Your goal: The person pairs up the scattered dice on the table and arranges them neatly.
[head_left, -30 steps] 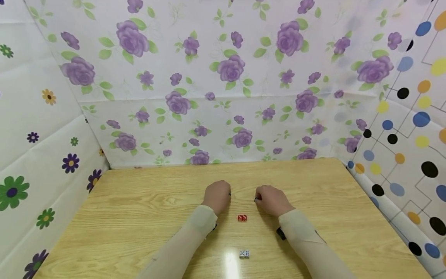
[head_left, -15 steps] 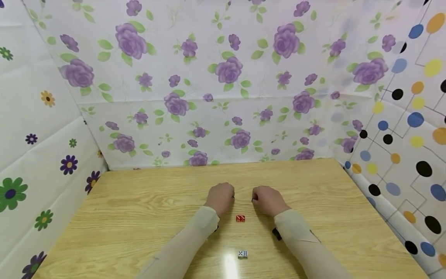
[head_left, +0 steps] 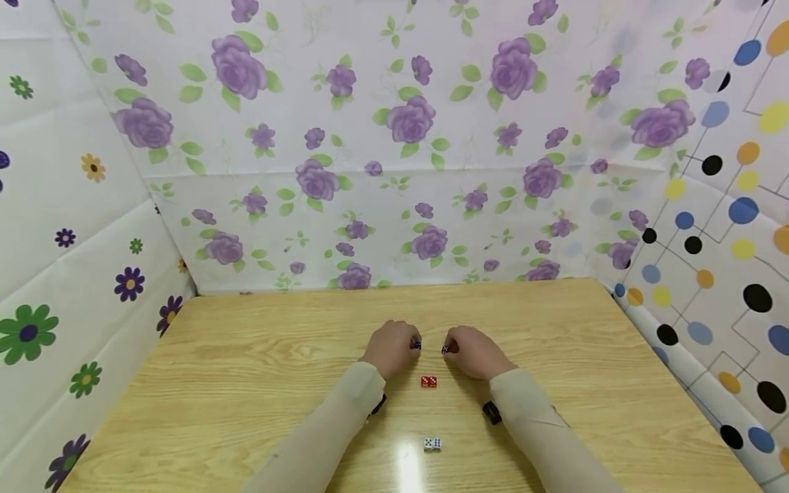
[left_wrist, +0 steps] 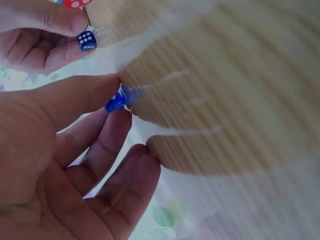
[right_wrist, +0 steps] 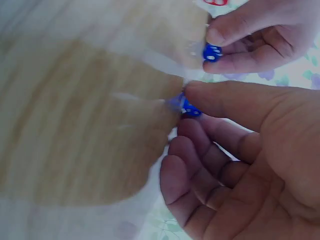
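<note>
Thumb and fingertips of my left hand point(head_left: 391, 348) pinch a small blue die with white dots point(left_wrist: 115, 102), close to the tabletop. Facing it across a narrow gap, my right hand point(head_left: 479, 353) holds a second blue die point(right_wrist: 191, 108) in the same kind of pinch. In the left wrist view, the remaining fingers of the left hand curve loosely below the pinch. Nearer the body, centred between the forearms, a pair of red dice point(head_left: 428, 382) sits side by side. Closer still lies a pair of white dice point(head_left: 433, 444), also side by side.
The wooden table point(head_left: 246, 390) reaches back to a hanging cloth point(head_left: 370, 226) with purple roses. Cloth with daisies point(head_left: 123, 284) closes the left side, dotted cloth point(head_left: 727, 274) the right. Dark wrist devices such as the right one point(head_left: 492, 413) sit under the sleeves.
Both hands have drawn slightly closer together, and their fingertips have turned so the blue dice now show in the head view. The red and white dice stay in place.
</note>
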Motion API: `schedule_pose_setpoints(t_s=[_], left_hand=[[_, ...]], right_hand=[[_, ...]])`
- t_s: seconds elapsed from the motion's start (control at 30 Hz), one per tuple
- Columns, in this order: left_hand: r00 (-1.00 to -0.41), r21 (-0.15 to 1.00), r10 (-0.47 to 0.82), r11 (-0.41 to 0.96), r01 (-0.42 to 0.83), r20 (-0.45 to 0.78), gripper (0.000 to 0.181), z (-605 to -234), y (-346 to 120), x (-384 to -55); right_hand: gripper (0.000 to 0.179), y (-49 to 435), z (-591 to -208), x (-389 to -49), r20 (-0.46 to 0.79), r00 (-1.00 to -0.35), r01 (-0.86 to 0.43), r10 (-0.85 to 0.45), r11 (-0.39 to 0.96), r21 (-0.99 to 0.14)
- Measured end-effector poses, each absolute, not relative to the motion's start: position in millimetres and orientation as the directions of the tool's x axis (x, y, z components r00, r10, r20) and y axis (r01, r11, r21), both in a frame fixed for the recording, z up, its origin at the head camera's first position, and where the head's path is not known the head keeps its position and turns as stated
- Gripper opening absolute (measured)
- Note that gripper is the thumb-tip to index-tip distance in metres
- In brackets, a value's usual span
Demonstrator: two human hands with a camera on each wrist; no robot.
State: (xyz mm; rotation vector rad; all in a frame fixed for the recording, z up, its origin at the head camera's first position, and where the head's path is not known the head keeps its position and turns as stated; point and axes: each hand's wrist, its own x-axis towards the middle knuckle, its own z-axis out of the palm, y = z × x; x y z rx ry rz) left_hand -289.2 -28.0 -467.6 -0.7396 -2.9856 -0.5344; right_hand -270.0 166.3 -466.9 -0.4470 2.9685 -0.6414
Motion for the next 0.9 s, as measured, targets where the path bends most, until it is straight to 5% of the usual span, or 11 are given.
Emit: schedule_pose_setpoints(t_s=[0.9], left_hand=[[-0.898,0.364,0.435,0.827,0.428,0.066,0.005,-465,-30,-290]], right_hand=[[0.008,158,-464,-274,-0.003,-0.944,-0.302,-0.33,0.867,-0.397]])
